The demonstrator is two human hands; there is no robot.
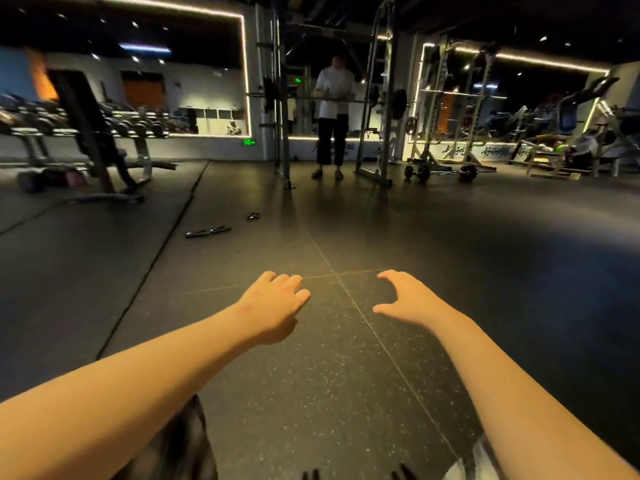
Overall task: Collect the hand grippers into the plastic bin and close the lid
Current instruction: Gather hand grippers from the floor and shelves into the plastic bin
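Observation:
Dark hand grippers lie on the black rubber floor some way ahead and to the left: a spread pair [207, 232] and a smaller one [253, 216] behind it. My left hand [273, 306] and my right hand [405, 299] are both stretched out in front of me above the floor, far short of the hand grippers. Each hand has loosely bent fingers and holds nothing. No plastic bin or lid is in view.
A weight bench [93, 140] and a dumbbell rack [138, 124] stand at the left. A person [334, 116] stands at a squat rack [375, 98] straight ahead. More racks and machines [554, 133] fill the right background. Floor mats have seams.

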